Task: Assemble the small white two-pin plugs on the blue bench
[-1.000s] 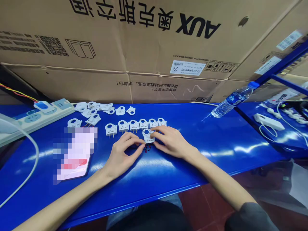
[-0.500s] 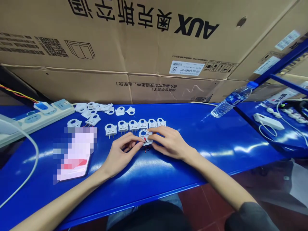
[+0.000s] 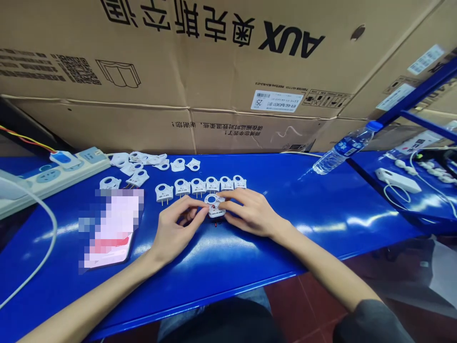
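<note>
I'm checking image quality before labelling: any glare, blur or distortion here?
Head view: light streaks glare on the glossy blue table; a pixelated patch hides something flat; edges bow, wide-angle; the white plug part between both hands is sharp.

Blue table (image 3: 321, 209): smooth, high-gloss surface, apparently painted or laminated, carrying bright reflections. White plug part (image 3: 214, 205) held between the left hand (image 3: 176, 228) and right hand (image 3: 252, 212): smooth moulded plastic with a slight sheen, a spot of red at its middle. Row of plug parts (image 3: 200, 186): the same white plastic, with thin prongs that look like metal. Cardboard box (image 3: 214, 71): matt brown corrugated board, printed in black, bearing a white paper label (image 3: 276, 101). Water bottle (image 3: 342, 148): clear, shiny plastic with a blue cap. Power strip (image 3: 53, 174): pale smooth plastic. White cable (image 3: 43, 257): smooth sheath.
</note>
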`<state>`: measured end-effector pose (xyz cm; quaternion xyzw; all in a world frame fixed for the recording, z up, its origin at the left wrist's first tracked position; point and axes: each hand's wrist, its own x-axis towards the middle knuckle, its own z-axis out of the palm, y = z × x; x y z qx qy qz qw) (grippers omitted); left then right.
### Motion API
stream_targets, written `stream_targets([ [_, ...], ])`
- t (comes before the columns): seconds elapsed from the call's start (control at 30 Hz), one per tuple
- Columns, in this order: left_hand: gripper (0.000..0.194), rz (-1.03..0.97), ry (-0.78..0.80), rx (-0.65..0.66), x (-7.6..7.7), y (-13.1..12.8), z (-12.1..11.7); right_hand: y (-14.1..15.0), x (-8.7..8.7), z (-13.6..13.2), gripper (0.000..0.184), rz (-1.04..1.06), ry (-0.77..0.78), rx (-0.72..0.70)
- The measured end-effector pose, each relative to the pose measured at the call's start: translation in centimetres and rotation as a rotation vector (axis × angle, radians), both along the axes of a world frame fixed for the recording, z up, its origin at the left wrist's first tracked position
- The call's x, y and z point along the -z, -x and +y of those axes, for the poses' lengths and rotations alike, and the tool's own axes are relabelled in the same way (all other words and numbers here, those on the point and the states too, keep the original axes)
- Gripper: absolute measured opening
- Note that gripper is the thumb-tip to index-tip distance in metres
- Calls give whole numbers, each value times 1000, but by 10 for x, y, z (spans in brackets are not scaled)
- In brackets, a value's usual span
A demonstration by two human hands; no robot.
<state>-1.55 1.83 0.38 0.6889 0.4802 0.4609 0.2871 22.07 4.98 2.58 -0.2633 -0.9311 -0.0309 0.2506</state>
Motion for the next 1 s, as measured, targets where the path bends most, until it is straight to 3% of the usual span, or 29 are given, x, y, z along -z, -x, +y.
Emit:
stream_targets([
  [0.17,7,134,-267,-16,-3,-1,-2,0,-2,0,18,-2,1,-5],
  [0.27,6,180,-333,-8,-4,-1,-3,-1,-3,0,19,-9,18,2],
  [0.6,5,242,-269,-29,1,1,-2,0,-3,0,19,-31,71,27],
  [1.0,14,228,-242,-78,10,0,-2,1,-3,-1,27,29,-11,28],
])
